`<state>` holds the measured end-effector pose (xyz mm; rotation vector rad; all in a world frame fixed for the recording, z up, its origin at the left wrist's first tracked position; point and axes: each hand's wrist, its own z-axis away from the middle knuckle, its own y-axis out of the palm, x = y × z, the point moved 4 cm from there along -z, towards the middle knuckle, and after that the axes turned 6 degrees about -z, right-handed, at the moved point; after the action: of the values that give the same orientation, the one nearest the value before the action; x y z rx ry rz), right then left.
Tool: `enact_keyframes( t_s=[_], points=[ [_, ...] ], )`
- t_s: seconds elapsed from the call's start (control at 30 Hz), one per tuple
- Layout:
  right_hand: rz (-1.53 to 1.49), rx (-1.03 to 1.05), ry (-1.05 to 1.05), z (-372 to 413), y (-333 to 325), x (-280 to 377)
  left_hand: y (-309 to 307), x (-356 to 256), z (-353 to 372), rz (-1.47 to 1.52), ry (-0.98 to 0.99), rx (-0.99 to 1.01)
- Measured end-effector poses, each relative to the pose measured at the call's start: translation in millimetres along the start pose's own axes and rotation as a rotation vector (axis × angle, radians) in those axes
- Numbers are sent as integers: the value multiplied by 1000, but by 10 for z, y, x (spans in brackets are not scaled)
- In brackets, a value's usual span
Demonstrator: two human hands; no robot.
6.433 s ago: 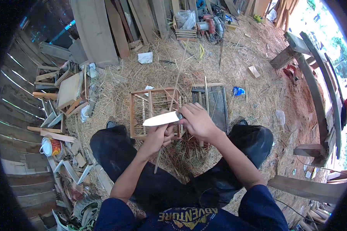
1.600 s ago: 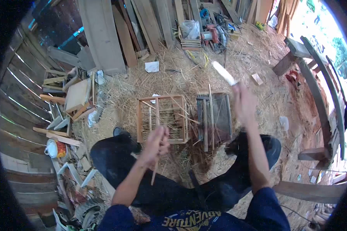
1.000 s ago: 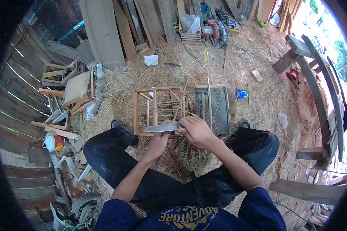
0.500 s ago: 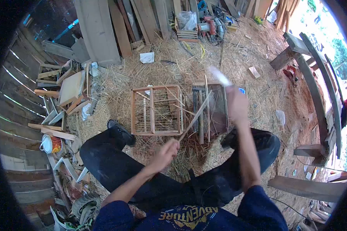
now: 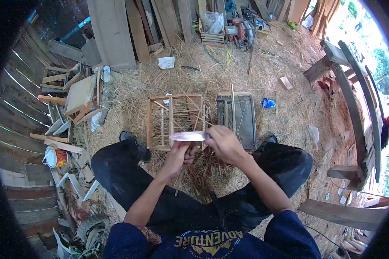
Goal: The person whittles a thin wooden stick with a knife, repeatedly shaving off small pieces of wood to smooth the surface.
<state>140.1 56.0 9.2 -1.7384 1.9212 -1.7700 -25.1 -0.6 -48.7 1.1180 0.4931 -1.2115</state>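
Note:
My left hand (image 5: 176,159) is closed around a thin wooden stick (image 5: 179,183), whose lower end sticks out below the fingers. My right hand (image 5: 224,143) grips a knife (image 5: 188,136) by its handle. The wide pale blade points left and lies just above the left hand, overlapping the stick's line. Behind both hands stands a wooden frame with thin bars (image 5: 149,123), like a small cage. To its right is a dark, wood-edged panel (image 5: 246,123), with a slender stick (image 5: 233,101) lying across it.
Straw and shavings (image 5: 129,86) cover the ground. At the left sit stacked wooden pieces (image 5: 80,97) and a paint can (image 5: 56,157). Boards (image 5: 110,34) lean at the back beside a red power tool (image 5: 237,30). A timber frame (image 5: 354,86) stands on the right; a blue wrapper (image 5: 268,103) lies nearby.
My right hand has brought the knife down and left from above the panel to my left hand. My left hand has risen slightly, and the stick has swung steeper, its lower end now below the hand.

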Motion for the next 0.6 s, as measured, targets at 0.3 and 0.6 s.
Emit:
enact_keyframes(
  t_s=[0.3,0.6],
  points=[
    [16,101,-53,-130,38,111,16,85,71,-295,39,-118],
    [238,0,-60,-102,-161,-233,188,-137,90,-436,178,-167]
  ],
)
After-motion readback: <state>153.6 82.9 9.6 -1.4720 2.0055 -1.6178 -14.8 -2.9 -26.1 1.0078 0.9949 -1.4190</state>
